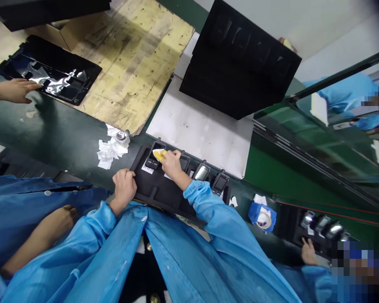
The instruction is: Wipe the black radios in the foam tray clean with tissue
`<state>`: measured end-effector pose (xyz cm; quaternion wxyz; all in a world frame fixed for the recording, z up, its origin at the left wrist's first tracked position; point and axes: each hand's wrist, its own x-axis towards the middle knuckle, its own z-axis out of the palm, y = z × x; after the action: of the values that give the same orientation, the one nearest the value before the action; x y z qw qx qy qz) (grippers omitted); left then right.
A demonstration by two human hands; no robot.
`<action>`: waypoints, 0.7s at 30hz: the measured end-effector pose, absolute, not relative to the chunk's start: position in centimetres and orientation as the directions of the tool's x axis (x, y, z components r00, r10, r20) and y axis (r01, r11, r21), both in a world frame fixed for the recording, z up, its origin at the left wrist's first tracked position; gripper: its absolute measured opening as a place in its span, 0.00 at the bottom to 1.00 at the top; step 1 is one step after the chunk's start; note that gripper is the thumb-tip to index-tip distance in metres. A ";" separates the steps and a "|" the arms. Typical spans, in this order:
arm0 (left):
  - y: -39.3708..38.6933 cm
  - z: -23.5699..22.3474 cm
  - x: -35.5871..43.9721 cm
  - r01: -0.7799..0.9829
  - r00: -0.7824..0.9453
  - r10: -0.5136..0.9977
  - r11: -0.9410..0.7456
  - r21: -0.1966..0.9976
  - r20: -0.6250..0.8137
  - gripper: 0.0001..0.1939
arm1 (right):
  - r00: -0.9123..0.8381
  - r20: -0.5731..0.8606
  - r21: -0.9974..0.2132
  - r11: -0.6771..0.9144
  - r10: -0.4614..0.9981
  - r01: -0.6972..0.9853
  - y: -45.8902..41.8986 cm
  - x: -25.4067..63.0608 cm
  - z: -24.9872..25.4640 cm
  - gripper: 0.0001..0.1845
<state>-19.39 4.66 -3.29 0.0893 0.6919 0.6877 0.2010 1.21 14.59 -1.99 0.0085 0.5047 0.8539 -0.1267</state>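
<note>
right hand (pixel 173 164) pinches yellow cloth (pixel 158 155) at leftmost device (pixel 152 163), wiping seemingly underway; left hand (pixel 125 184) grips black tray (pixel 144 187); other devices' (pixel 221 182) progress unclear.

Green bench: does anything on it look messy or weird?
Yes, a little: crumpled white papers lie loosely heaped near the black tray, with a small round shiny thing among them. They look untidy because the devices in the tray sit in a row.

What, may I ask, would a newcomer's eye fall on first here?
Probably the yellow piece in the right fingers, over the leftmost device in the black tray. Then the big black block beyond it, and the glossy black panel on the yellow board at upper left.
</note>
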 end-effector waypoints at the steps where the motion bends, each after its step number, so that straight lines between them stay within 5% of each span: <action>1: 4.7 -3.4 -19.4 0.917 -0.022 0.988 -0.041 0.397 0.153 0.09 | -0.510 -0.153 -0.223 0.473 0.846 0.852 13.6 1.0 -2.3 0.18; 12: 5.1 -3.5 -19.6 0.928 -0.018 0.981 -0.056 0.368 0.194 0.10 | -0.444 -0.102 -0.265 0.406 0.890 0.875 6.2 0.7 -2.6 0.15; 16: 5.4 -3.5 -19.9 0.929 -0.020 0.976 -0.062 0.365 0.216 0.10 | -0.117 0.080 -0.289 0.136 0.990 0.948 3.9 6.6 -1.6 0.16; 21: 5.8 -3.4 -20.1 0.931 -0.042 0.973 -0.045 0.363 0.227 0.10 | 0.332 0.224 -0.294 -0.261 0.916 0.919 -0.8 18.1 -1.4 0.14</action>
<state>-20.09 5.79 -3.36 0.0496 0.6905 0.6892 0.2139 18.14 -0.81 -1.43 -0.1883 0.7941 0.5779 0.0040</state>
